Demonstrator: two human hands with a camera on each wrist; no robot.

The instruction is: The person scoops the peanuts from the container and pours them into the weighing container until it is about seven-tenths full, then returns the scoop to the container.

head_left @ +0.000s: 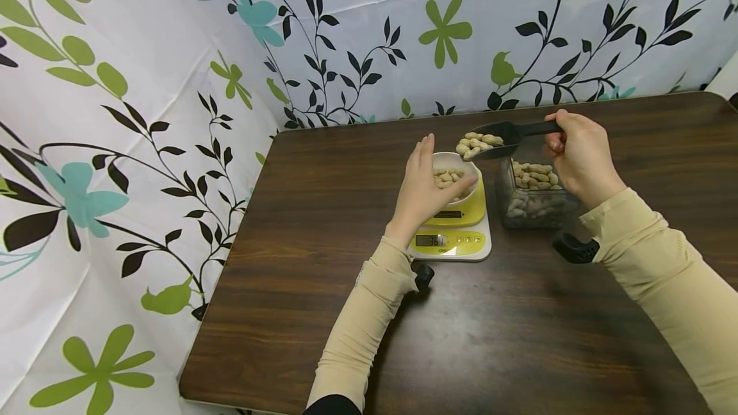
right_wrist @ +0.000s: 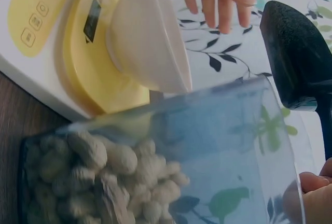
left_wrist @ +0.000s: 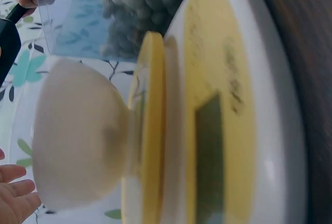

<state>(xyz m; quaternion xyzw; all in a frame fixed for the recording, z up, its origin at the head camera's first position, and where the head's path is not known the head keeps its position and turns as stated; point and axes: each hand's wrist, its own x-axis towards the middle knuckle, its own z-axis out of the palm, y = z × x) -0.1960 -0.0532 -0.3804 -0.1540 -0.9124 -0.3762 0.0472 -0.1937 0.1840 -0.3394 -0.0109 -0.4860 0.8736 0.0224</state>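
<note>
In the head view my right hand grips the handle of a black scoop loaded with peanuts. The scoop's front edge is over the rim of a white bowl that holds more peanuts. My left hand is beside the bowl, fingers extended and thumb spread across its near side; whether it touches the bowl I cannot tell. Under the bowl is a yellow and white kitchen scale with a lit display. A clear container of peanuts stands just right of the scale, below the scoop's handle.
All of this stands on a dark brown wooden table. A white curtain with leaf and bird patterns hangs along the table's back and left sides. In the right wrist view the container's tall clear wall rises between scoop and peanuts.
</note>
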